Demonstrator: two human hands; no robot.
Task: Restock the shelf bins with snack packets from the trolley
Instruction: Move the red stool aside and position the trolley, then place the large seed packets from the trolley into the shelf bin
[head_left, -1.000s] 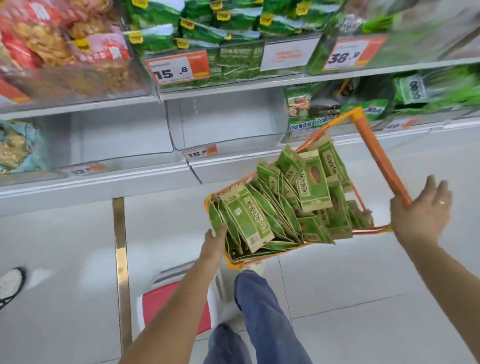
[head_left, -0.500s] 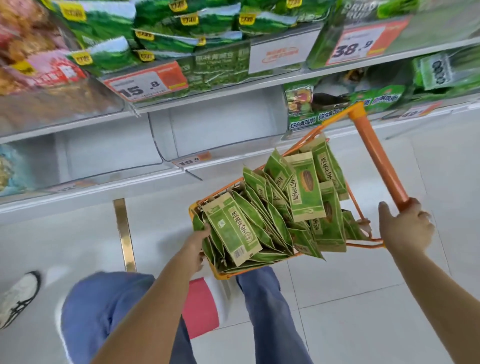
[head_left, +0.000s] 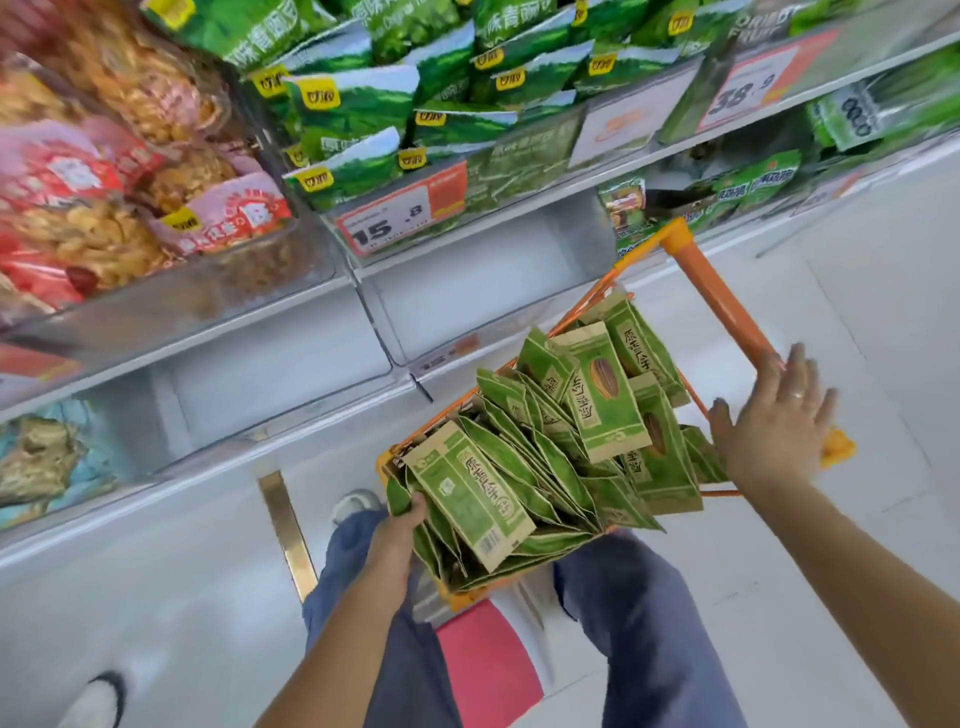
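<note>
At the far left, clear shelf bins (head_left: 171, 291) hold red and pink bags of fried snacks (head_left: 104, 208), and on the shelf below them sits a bin with a pale blue packet (head_left: 41, 457) in it. Moving right, the upper shelf carries a heap of green packets with yellow labels (head_left: 363, 104) behind a price tag reading 15.8 (head_left: 402, 215). Under that tag a clear bin (head_left: 467, 306) stands with nothing visible inside it.

Your left hand (head_left: 400, 525) reaches down to the near left corner of the orange trolley basket (head_left: 410, 452). Its fingers are curled in among the green snack packets (head_left: 545, 467) at the basket's edge, gripping them there; exactly how many it has hold of cannot be told. The packets are all in the basket, standing on end in a packed fan, with one brown-and-green packet (head_left: 467, 493) lying flat across the top just beside your hand.

Below the basket your legs in blue jeans (head_left: 639, 623) straddle a red and white stool (head_left: 488, 654).

To the right, the trolley's orange handle (head_left: 722, 306) slopes up toward the shelf. Your right hand (head_left: 774, 426) is spread flat with its fingers straight and apart, hovering just over the lower end of the handle and grasping nothing; a ring shows on one finger.
</note>
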